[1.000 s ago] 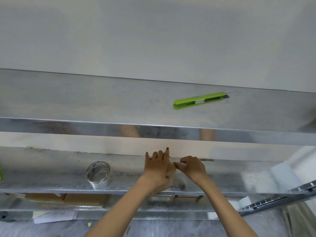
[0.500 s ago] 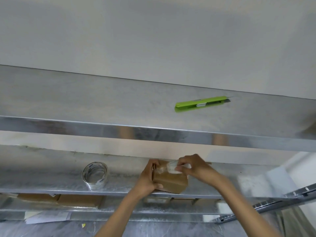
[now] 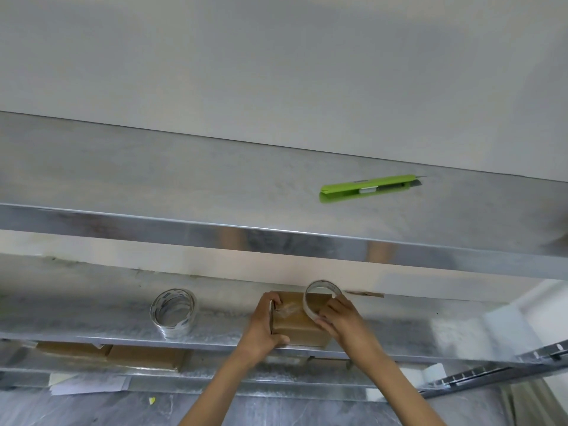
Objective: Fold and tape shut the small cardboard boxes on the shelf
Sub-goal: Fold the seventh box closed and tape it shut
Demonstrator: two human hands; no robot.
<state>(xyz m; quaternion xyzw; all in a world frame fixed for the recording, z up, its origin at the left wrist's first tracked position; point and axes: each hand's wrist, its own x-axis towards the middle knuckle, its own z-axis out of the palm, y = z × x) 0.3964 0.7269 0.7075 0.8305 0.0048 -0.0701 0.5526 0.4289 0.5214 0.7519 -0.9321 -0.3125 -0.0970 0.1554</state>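
Observation:
A small brown cardboard box (image 3: 299,329) rests on the middle steel shelf (image 3: 92,321). My left hand (image 3: 266,325) grips its left side, thumb under the front edge. My right hand (image 3: 338,315) holds a roll of clear tape (image 3: 321,298) upright over the box's right top. A strip of clear tape (image 3: 289,309) runs from the roll leftward across the box top. A second tape roll (image 3: 173,312) stands on the same shelf to the left.
A green utility knife (image 3: 370,187) lies on the upper steel shelf (image 3: 184,179), its blade out to the right. Flat brown boxes (image 3: 123,355) sit on the lower shelf, with paper sheets (image 3: 89,384) below. A cardboard scrap (image 3: 364,293) lies against the wall.
The box went from pressed under both hands to held at its left side. My right hand has pulled the tape roll up and to the right, stretching tape across the top.

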